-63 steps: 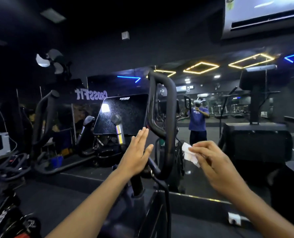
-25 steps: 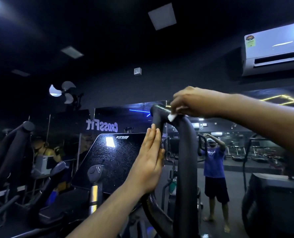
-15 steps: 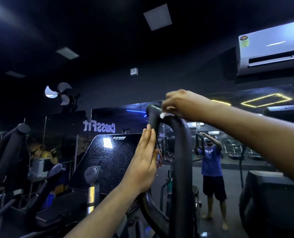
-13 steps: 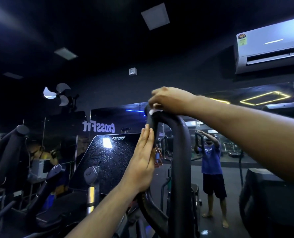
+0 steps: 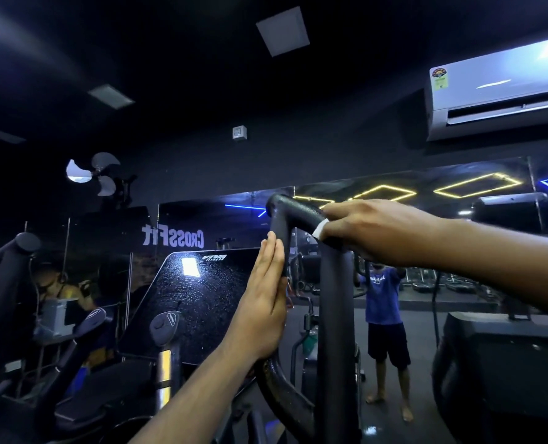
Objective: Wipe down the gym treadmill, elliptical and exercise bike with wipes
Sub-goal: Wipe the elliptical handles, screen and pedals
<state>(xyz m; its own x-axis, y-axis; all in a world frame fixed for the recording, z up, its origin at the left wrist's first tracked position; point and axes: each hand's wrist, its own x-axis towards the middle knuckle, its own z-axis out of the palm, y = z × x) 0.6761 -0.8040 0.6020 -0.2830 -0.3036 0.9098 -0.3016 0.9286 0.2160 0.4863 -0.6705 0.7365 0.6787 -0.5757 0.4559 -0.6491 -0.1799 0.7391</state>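
The elliptical's black looped handlebar [image 5: 335,302] rises in front of me, its curved top at centre. My right hand [image 5: 372,230] curls over the right side of that top bend and presses a white wipe [image 5: 319,228] against the bar; only a corner of the wipe shows under the fingers. My left hand [image 5: 263,302] lies flat with straight fingers against the left upright of the loop. The dark console screen [image 5: 189,302] sits just left of my left hand.
A mirror wall ahead reflects a person in a blue shirt [image 5: 383,302]. Another black handlebar [image 5: 6,277] stands at far left, a short grip [image 5: 166,325] below the console. A dark machine [image 5: 503,363] fills the lower right. An air conditioner [image 5: 500,91] hangs upper right.
My right hand with the wipe has slid from the top left end of the bar's bend to the right side of the curve. My left hand stays flat on the left upright.
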